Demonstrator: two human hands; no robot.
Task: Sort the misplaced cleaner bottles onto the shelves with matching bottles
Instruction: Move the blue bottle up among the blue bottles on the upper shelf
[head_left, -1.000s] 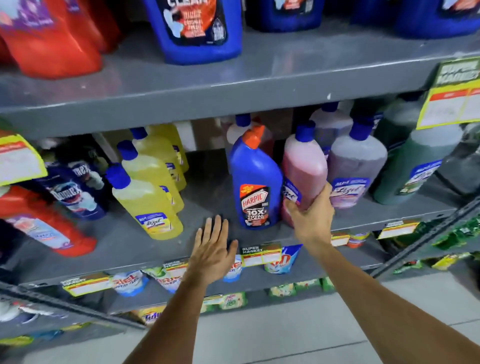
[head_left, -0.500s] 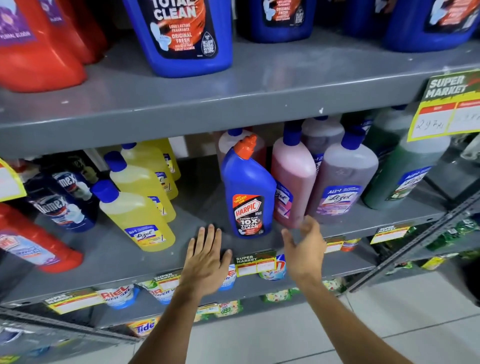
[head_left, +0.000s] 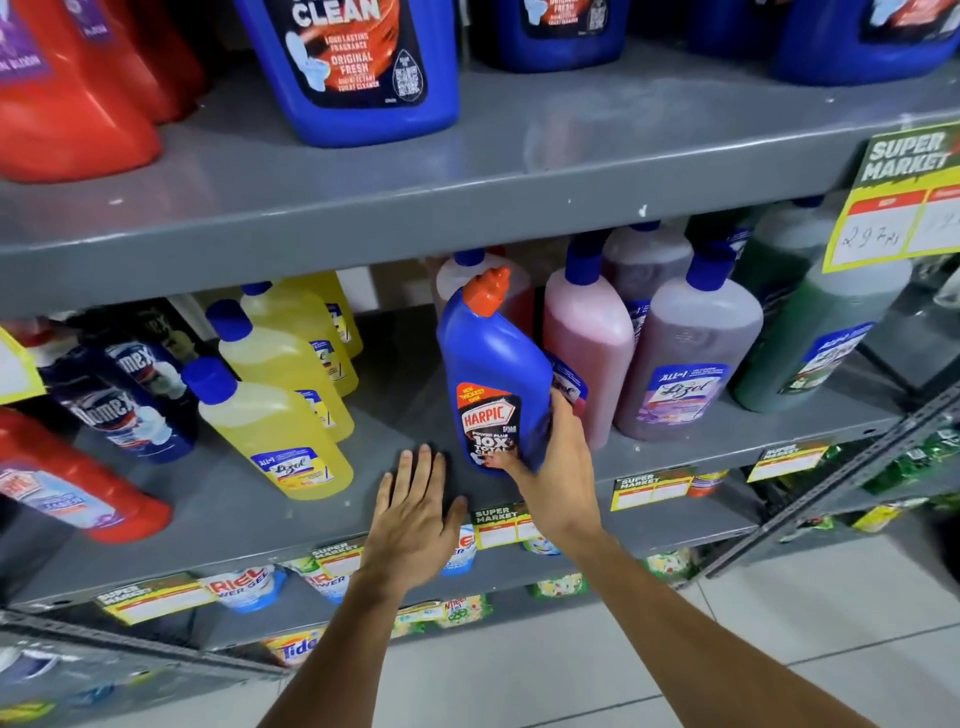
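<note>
2 bare hands reach to the middle shelf (head_left: 218, 514). The right hand (head_left: 558, 467) has its grip wrapped around the lower body of a blue Harpic bottle (head_left: 493, 379) with an orange cap, thumb across the label front and fingers behind; the bottle stands tilted near the shelf's front edge, touching a pink Lizol bottle (head_left: 587, 343) on its right. The left hand (head_left: 415, 514) lies flat with fingers spread on the shelf's front edge, just left of the Harpic bottle, holding nothing. Yellow Lizol bottles (head_left: 275, 421) stand in a row toward the shelf's left side, and a purple Lizol bottle (head_left: 691, 353) stands right of the pink one. Larger blue Harpic jugs (head_left: 363, 67) sit on the upper shelf (head_left: 571, 171).
</note>
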